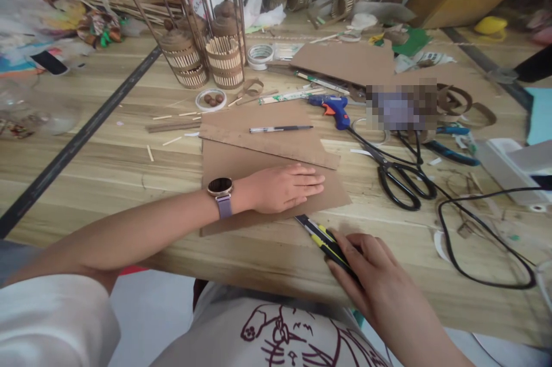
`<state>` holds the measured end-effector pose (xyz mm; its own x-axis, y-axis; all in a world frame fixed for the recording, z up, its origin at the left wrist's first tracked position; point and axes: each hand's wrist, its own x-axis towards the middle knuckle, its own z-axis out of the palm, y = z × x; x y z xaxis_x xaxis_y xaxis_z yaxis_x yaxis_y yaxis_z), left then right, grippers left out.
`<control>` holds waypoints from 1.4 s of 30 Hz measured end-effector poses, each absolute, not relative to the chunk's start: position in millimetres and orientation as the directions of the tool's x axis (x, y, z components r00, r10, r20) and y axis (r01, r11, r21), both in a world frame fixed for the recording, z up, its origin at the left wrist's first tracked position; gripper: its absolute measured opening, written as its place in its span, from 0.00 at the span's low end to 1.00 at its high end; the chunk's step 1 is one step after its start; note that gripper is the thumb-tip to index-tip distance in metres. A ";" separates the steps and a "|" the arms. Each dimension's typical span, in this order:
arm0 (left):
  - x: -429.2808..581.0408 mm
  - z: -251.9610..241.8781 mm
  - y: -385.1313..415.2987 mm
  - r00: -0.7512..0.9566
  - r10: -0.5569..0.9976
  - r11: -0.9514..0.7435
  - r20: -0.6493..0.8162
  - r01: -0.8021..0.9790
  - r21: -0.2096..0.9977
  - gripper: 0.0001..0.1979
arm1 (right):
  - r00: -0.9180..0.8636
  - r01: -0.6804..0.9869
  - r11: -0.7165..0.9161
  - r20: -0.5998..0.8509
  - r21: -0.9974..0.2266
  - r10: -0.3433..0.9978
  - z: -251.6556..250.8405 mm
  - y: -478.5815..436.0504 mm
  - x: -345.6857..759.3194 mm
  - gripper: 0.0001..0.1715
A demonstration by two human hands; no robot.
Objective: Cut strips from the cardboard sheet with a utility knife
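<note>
The left hand (290,188) lies flat, palm down, on the cardboard (241,163), its fingers straight, only slightly parted, pointing right and gripping nothing. Its forearm reaches in from the left, bent at the elbow, with a watch (219,186) at the wrist. The right hand (375,275) comes up from the lower right, fingers curled closed around the cutter (323,240), whose blade points up and left to the cardboard's near edge. The cardboard rests on the table (172,177), a pen (280,129) on its farther piece
</note>
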<state>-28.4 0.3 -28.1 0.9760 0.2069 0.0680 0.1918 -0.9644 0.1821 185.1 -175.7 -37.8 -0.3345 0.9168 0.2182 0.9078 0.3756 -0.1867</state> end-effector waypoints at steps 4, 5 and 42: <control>-28.1 -29.4 0.6 0.972 0.222 -0.959 0.083 0.202 0.198 0.23 | -0.346 0.904 0.390 0.234 -0.175 0.909 -37.4 -174.1 179.8 0.27; -28.1 -29.7 0.7 0.971 0.223 -0.958 0.085 0.202 0.204 0.22 | -0.352 0.902 0.395 0.234 -0.174 0.906 -37.7 -174.1 178.6 0.27; -60.8 -27.2 9.0 0.954 0.280 -0.952 0.105 0.261 0.160 0.22 | -0.369 0.886 0.406 0.191 -0.224 0.910 -34.1 -164.5 191.3 0.24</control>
<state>-60.8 9.0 -27.2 0.9543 0.2797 0.1051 0.2614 -0.9519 0.1598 191.3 -164.5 -34.1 -0.3689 0.9097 0.1907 0.8860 0.4062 -0.2238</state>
